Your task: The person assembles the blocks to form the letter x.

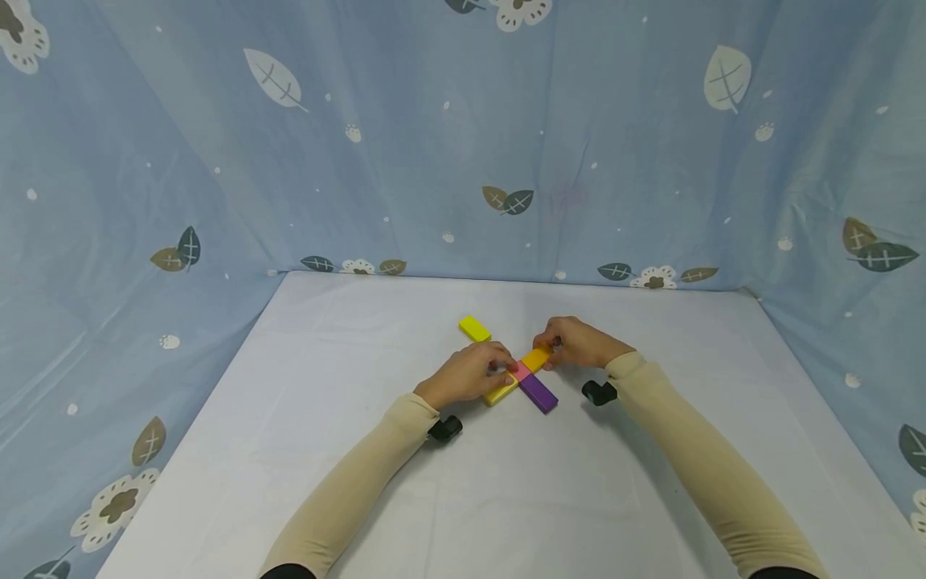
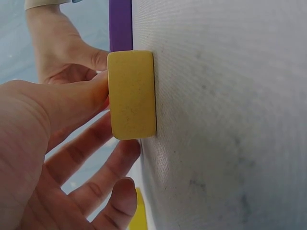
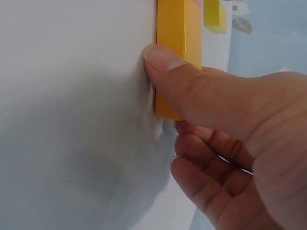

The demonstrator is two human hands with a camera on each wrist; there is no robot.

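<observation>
Several coloured blocks lie on the white table in a cross-like layout. In the head view my left hand (image 1: 470,373) is over its middle, thumb and forefinger pinching at the pink block (image 1: 522,371). The thumb also crosses the top of the golden-yellow block (image 2: 132,96), whose end faces the left wrist camera. My right hand (image 1: 579,342) pinches the outer end of the orange block (image 3: 171,28) between thumb and fingers. That block's inner end meets the pink one. A purple block (image 1: 538,393) runs from the pink block toward me. My left hand hides part of the layout.
A bright yellow block (image 1: 475,328) lies flat beyond my left hand. Dark wrist-worn devices show under the left wrist (image 1: 444,429) and right wrist (image 1: 599,392). A blue patterned curtain (image 1: 434,161) surrounds the white tabletop (image 1: 362,515) at its back and sides.
</observation>
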